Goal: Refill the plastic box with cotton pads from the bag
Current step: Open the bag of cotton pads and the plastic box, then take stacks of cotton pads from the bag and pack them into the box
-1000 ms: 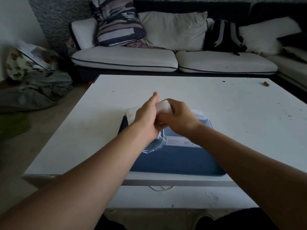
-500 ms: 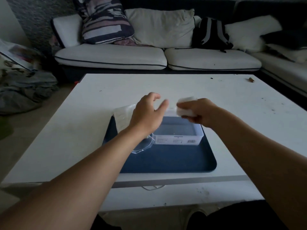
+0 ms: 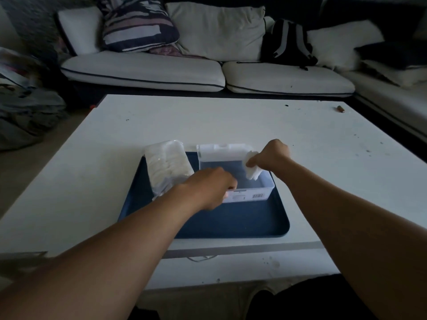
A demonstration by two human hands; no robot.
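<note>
The right hand [image 3: 272,155] grips a small stack of white cotton pads [image 3: 252,168], fingers curled round its top, and holds it over the right end of the clear plastic box [image 3: 249,192], the stack's lower edge dipping just inside the rim. The left hand [image 3: 208,188] is at the box's near left corner with fingers curled; its fingertips are hidden behind the knuckles, so it seems to be gripping the rim, though that is hard to confirm. Beyond both hands the box's white lid [image 3: 223,150] stands raised at the far side. Just left of the left hand lies the bag [image 3: 167,168] of pads, its near end covered by the wrist. Box and bag sit on a dark blue tray [image 3: 249,221] on the white tabletop [image 3: 231,118]. A small brown object [image 3: 340,109], too small to identify, lies far to the right.
</note>
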